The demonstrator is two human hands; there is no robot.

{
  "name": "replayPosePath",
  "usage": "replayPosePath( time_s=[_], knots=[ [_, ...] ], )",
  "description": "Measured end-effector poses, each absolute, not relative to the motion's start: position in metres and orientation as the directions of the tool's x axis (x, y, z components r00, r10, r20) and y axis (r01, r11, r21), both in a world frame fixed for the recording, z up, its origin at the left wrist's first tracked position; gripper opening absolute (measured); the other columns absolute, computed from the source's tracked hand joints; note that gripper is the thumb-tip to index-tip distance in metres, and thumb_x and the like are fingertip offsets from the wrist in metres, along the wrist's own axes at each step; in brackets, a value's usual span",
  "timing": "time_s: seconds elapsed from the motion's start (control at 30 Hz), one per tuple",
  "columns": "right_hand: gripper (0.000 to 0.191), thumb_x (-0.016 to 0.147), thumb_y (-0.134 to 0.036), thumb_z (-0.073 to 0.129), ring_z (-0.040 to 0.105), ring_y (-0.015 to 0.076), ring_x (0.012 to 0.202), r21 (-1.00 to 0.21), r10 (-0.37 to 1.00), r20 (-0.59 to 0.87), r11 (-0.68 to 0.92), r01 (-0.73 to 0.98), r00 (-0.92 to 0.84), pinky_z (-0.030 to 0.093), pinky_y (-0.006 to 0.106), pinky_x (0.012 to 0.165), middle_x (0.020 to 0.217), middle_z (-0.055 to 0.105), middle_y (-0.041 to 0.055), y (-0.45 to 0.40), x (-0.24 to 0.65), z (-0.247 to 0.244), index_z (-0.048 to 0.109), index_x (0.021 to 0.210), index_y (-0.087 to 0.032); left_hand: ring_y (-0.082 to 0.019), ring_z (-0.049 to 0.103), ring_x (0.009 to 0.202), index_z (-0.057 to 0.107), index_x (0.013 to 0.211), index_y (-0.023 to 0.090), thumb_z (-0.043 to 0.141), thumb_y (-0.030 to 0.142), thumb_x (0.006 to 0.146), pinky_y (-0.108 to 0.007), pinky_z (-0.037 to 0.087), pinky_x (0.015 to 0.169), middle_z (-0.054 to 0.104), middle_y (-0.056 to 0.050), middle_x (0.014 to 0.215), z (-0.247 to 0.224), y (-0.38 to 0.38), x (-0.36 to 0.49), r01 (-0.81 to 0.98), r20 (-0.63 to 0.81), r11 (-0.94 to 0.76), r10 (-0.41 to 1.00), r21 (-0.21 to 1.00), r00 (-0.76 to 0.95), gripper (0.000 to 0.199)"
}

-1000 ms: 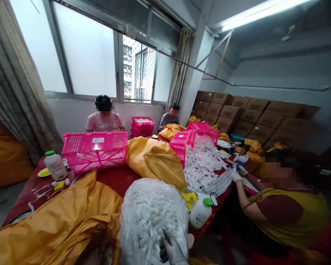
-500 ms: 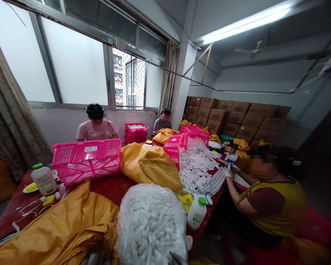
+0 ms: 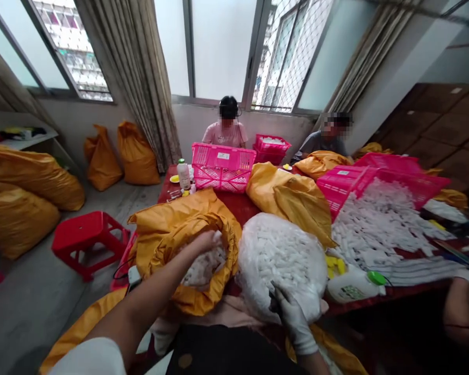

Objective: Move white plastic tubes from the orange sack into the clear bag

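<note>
My bare left hand (image 3: 206,240) reaches over the mouth of an orange woven sack (image 3: 143,221), its fingers drawn together. Something white shows at its fingertips, too small to make out. Inside the sack lie white pieces (image 3: 197,268), partly hidden by my forearm. My right hand (image 3: 289,307) wears a white glove with dark grey fingertips. Its fingers are apart, against the near side of a clear plastic bag (image 3: 250,260) packed with small white tube-like pieces (image 3: 283,255). No held object shows in the right hand.
Pink crates (image 3: 223,174) stand across the red table, and a heap of white pieces (image 3: 371,229) spills at right. A white bottle with green cap (image 3: 349,285) leans beside the bag. A red stool (image 3: 82,234) stands at left. Co-workers (image 3: 224,133) sit around.
The view has swung left and down. The orange sack's open mouth now shows, with my left hand over it. My gloved right hand has come fully into view beside the clear bag.
</note>
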State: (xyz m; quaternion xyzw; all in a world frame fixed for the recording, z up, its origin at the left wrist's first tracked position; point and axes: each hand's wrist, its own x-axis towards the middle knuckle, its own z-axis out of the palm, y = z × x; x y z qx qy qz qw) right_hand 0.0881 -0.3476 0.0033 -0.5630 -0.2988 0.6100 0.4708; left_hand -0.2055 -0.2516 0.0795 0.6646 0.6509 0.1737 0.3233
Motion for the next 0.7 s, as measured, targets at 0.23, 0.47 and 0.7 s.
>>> replayPosePath(
  time_s=[0.23,0.47,0.7],
  knots=[
    [0.046,0.061,-0.053,0.073,0.049,0.0104,0.052,-0.895,0.922,-0.37,-0.386,-0.222,-0.113,0.036,0.023,0.051,0.057,0.056,-0.0028,-0.376,0.046,0.047,0.06,0.087,-0.017,-0.019,0.057,0.101,0.053,0.116,0.016,0.045,0.031,0.087,-0.028,0.043,0.09,0.062,-0.008,0.112,0.048,-0.378,-0.171,0.548,-0.223,-0.076,0.861,0.833,0.458,0.033],
    [0.029,0.072,-0.043,0.065,0.047,0.0102,0.051,-0.961,0.921,-0.26,-0.277,-0.018,-0.29,0.038,0.025,0.053,0.056,0.054,-0.0034,-0.376,0.026,0.076,0.062,0.085,-0.017,-0.02,0.058,0.101,0.054,0.121,0.021,0.046,0.038,0.087,-0.03,0.042,0.091,0.063,-0.005,0.114,0.078,-0.385,-0.19,0.43,-0.185,-0.125,0.771,0.894,0.61,0.039],
    [0.023,0.075,-0.032,0.065,0.058,0.016,0.084,-0.999,0.946,0.038,0.039,-0.004,-0.323,0.046,0.032,0.08,0.092,0.063,0.0023,-0.377,-0.004,0.086,0.064,0.097,-0.023,-0.019,0.056,0.106,0.054,0.118,0.017,0.041,0.041,0.089,-0.028,0.042,0.094,0.062,-0.006,0.115,0.081,-0.395,-0.19,0.303,-0.108,-0.105,0.784,0.947,0.611,0.04]
  ],
)
